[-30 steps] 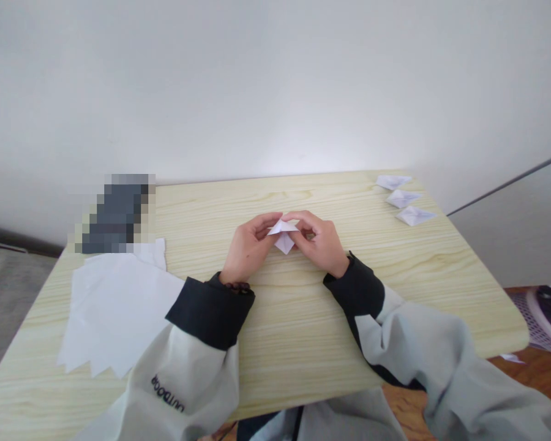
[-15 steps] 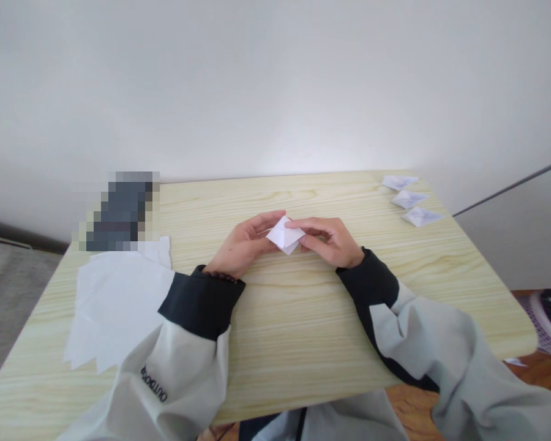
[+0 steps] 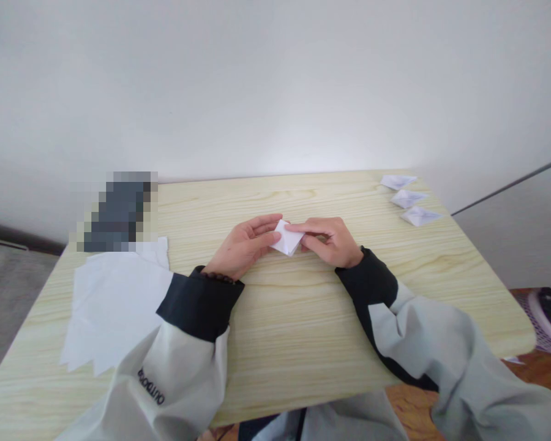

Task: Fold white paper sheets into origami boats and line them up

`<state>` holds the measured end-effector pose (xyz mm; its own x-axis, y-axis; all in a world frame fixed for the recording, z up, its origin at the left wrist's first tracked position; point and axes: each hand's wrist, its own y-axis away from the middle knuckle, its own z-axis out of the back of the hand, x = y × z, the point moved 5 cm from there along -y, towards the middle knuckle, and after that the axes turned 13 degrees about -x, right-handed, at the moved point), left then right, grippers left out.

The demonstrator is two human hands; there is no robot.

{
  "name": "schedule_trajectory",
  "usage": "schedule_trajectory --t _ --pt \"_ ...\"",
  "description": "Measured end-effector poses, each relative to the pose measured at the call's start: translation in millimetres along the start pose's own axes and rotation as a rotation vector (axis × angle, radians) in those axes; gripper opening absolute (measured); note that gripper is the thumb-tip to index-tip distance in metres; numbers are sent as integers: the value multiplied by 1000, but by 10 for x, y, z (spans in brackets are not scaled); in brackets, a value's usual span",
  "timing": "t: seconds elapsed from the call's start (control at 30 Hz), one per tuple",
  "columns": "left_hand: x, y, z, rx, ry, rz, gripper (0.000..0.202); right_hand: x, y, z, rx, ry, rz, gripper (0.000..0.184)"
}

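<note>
A small piece of folded white paper [image 3: 287,240], roughly diamond-shaped, is held between my two hands above the middle of the table. My left hand [image 3: 245,245] pinches its left corner, the thumb lying on top and the other fingers behind. From the right, my right hand [image 3: 328,239] grips the opposite corner, its index finger stretched across the upper face and the thumb at the lower edge. Part of the paper's underside is hidden by the fingers.
Three folded white paper pieces [image 3: 408,199] sit in a row at the table's far right. White paper sheets [image 3: 119,306] lie on the left, partly under my left sleeve, below a pixelated dark object [image 3: 119,211]. A basket [image 3: 544,321] stands on the floor at right.
My left thumb has moved onto the front of the folded paper, whose outline now looks narrower and more tilted. My right hand stays almost in place.
</note>
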<state>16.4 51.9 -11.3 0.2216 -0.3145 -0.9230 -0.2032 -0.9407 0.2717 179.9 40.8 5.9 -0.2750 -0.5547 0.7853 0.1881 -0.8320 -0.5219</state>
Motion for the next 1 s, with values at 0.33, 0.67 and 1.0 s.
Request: schedule_trajectory --t 0.33,0.67,1.0 --pt "18 -9 -3 -122 29 0 41 -122 4 -61 -30 -109 -262 39" --pt "17 -15 4 -149 -60 -105 37 -208 8 -115 -36 -238 -396 37" --pt "36 -25 26 -221 -99 -99 39 -202 4 -137 6 -261 -440 30"
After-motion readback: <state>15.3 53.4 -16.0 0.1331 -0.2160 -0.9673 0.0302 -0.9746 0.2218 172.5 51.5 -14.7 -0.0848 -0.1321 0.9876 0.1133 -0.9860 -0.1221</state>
